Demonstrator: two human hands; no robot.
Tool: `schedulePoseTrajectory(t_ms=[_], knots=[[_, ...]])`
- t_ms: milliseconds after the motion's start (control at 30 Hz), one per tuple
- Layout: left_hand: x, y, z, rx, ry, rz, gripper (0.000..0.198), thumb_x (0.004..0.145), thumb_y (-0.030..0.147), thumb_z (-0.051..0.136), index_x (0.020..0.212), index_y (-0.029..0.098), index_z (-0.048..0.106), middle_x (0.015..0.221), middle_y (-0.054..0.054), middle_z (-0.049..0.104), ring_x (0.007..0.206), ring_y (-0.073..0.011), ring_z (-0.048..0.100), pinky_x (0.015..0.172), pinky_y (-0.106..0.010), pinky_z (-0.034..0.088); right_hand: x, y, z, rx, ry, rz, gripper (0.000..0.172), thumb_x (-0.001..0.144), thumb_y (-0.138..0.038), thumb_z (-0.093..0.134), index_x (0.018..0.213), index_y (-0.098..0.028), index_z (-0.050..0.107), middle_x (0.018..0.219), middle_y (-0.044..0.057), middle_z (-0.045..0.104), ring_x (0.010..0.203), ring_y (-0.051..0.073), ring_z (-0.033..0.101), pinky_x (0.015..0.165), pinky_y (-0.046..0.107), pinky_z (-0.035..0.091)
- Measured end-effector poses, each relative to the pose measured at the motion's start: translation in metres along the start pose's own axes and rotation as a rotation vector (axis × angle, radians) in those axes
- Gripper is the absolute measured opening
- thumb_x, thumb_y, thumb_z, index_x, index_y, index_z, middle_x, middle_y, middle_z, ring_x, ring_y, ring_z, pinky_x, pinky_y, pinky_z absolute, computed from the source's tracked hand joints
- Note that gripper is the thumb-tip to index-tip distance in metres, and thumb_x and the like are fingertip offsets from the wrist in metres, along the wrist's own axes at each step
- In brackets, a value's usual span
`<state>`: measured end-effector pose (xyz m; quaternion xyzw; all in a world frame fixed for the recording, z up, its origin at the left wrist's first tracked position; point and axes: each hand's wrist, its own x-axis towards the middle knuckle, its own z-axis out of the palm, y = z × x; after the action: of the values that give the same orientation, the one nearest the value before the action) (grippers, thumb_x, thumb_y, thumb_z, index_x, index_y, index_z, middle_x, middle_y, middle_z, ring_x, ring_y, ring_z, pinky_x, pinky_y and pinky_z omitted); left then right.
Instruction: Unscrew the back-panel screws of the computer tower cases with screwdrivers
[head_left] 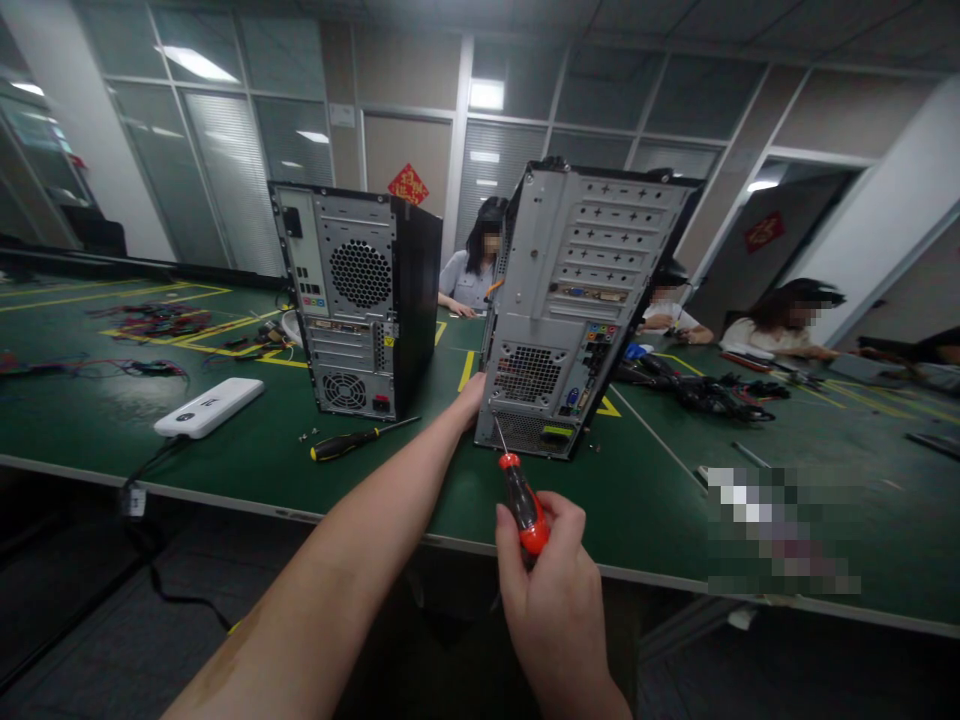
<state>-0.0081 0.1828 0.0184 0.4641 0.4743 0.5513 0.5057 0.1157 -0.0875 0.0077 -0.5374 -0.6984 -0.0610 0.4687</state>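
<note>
In my right hand (559, 580) is a red and black screwdriver (523, 505), its handle pinched between thumb and fingers. The tip of its shaft meets the lower left of the back panel on a computer tower (525, 290), near the bottom vent. This tower leans a little to the right. My left hand (474, 395) reaches to the tower's left side, and its fingers are hidden behind the case. A second computer tower (352, 300) stands upright to the left, its back panel facing me. Between the towers and the table edge lies a yellow and black screwdriver (345, 443).
A white power bank (210, 407) with a black cable lies on the green table (420, 480) at left. Loose screws (307, 436) sit near the left tower. Bundled cables (697, 388) lie at right, coloured wires (157, 320) at far left. Several people sit across the table.
</note>
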Motion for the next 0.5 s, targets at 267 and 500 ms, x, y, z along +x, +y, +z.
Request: schedulePoseTrajectory(t_ms=[267, 500], knots=[[-0.0050, 0.0044, 0.0004, -0.052, 0.006, -0.026, 0.029, 0.092, 0.031, 0.060, 0.104, 0.016, 0.081, 0.082, -0.007, 0.078, 0.081, -0.0195, 0.072, 0.083, -0.029, 0.056, 0.0004, -0.0014, -0.0027, 0.025, -0.025, -0.161, 0.027, 0.106, -0.028, 0.051, 0.130, -0.019, 0.059, 0.100, 0.009, 0.062, 0.082, 0.022, 0.067, 0.070, 0.035, 0.058], [-0.0067, 0.0046, 0.0015, -0.089, 0.010, -0.045, 0.029, 0.092, 0.032, 0.060, 0.104, 0.017, 0.081, 0.083, -0.006, 0.078, 0.079, -0.0187, 0.073, 0.083, -0.030, 0.056, 0.0010, -0.0021, -0.0014, 0.042, -0.020, -0.138, 0.026, 0.105, -0.019, 0.048, 0.128, -0.020, 0.060, 0.114, 0.012, 0.054, 0.090, 0.022, 0.067, 0.069, 0.034, 0.058]])
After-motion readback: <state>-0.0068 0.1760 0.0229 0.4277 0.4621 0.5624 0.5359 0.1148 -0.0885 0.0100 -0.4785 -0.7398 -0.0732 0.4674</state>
